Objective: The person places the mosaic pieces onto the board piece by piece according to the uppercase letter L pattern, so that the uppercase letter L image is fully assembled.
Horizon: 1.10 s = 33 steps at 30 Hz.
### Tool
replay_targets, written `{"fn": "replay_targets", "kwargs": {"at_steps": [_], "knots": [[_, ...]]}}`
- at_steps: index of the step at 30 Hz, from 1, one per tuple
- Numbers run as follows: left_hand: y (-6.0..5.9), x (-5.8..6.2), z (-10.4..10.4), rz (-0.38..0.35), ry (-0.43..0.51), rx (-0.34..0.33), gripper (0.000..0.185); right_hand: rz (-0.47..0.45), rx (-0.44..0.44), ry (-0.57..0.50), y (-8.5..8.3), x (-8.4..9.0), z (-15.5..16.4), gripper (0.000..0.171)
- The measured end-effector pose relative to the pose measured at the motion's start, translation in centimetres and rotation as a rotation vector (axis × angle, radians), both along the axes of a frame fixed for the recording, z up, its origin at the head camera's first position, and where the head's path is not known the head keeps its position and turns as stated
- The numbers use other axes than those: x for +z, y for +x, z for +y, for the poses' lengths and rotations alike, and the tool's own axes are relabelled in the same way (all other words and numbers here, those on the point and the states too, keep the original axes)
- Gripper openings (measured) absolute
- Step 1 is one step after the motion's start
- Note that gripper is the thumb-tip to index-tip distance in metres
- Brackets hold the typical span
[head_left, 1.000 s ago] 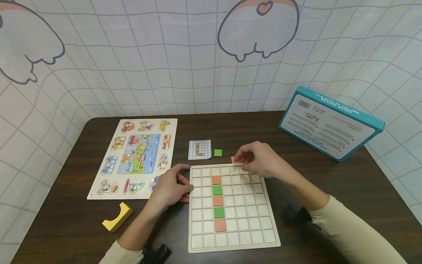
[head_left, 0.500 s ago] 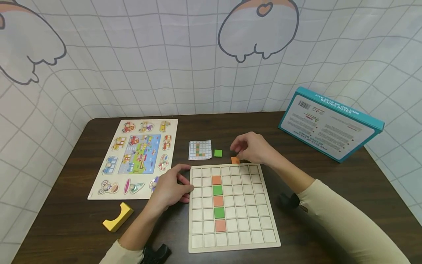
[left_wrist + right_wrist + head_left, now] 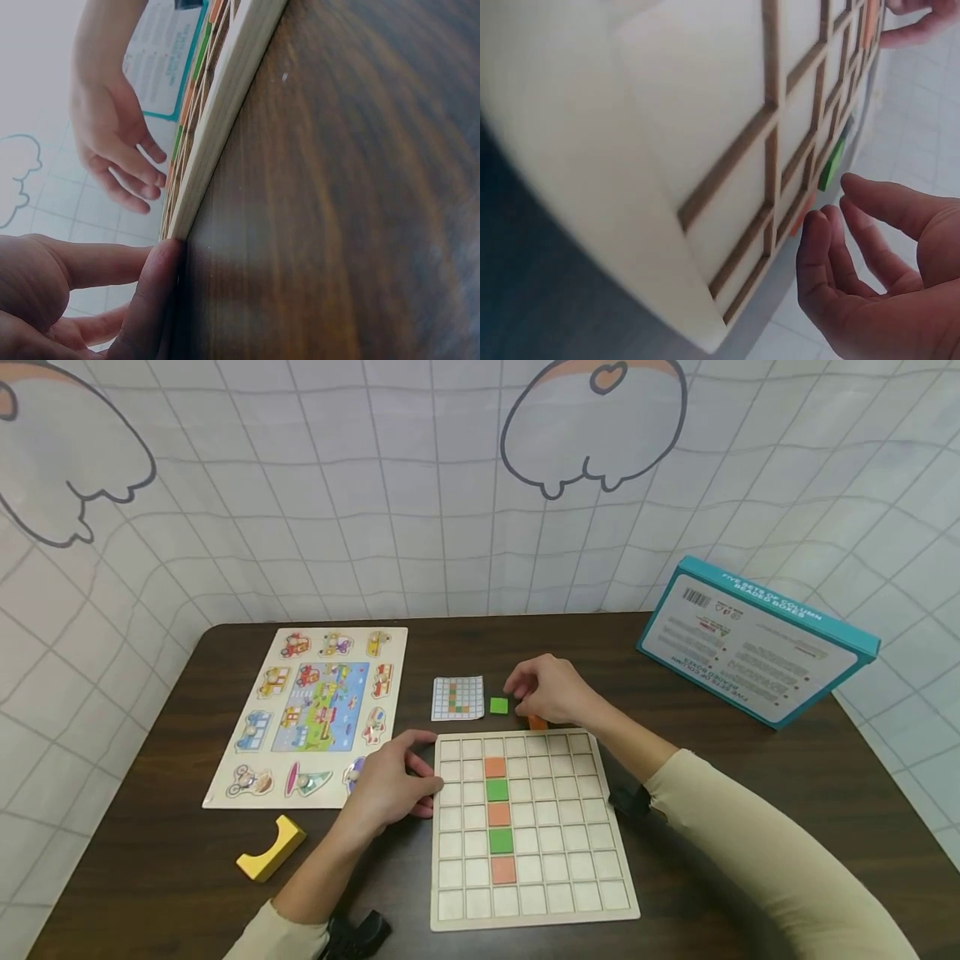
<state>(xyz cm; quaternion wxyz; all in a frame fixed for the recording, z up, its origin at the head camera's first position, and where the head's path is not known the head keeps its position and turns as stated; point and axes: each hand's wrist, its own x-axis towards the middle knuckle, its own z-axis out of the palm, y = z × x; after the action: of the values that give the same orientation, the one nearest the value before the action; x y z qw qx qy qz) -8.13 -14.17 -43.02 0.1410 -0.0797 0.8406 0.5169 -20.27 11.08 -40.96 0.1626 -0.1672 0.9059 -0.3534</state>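
Note:
A pale wooden grid board [image 3: 555, 827] lies flat on the dark table, one column holding alternating orange tiles [image 3: 498, 814] and green tiles [image 3: 500, 840]. My left hand [image 3: 390, 781] touches the board's upper left edge with thumb and fingers. In the left wrist view its fingertips meet the board's side. Beyond the far edge, my right hand [image 3: 551, 689] hovers with fingers loosely bent, its fingertips just right of a loose green tile [image 3: 498, 705]. Beneath it, a loose orange tile [image 3: 537, 723] is partly hidden. The right wrist view shows nothing between thumb and fingers [image 3: 817, 240].
A small pattern card [image 3: 457, 699] lies left of the loose green tile. Further left is a picture puzzle board [image 3: 247, 693], with a yellow arched block [image 3: 272, 850] in front of it. A teal box [image 3: 757, 643] leans at the back right.
My right hand has moved left and away from the board's far edge, from over the loose orange tile toward the loose green one. My left hand stays at the board's edge.

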Motion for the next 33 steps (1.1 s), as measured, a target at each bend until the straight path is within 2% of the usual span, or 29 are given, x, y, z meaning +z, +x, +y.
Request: {"fn": "replay_targets", "kwargs": {"at_steps": [17, 33], "knots": [[-0.2, 0.1, 0.1, -0.006, -0.002, -0.003, 0.063, 0.027, 0.032, 0.087, -0.7, -0.6, -2.3, 0.029], [0.0, 0.1, 0.1, 0.006, 0.011, -0.004, 0.061, 0.064, 0.042, 0.138, -0.2, 0.0, -2.9, 0.018]]}}
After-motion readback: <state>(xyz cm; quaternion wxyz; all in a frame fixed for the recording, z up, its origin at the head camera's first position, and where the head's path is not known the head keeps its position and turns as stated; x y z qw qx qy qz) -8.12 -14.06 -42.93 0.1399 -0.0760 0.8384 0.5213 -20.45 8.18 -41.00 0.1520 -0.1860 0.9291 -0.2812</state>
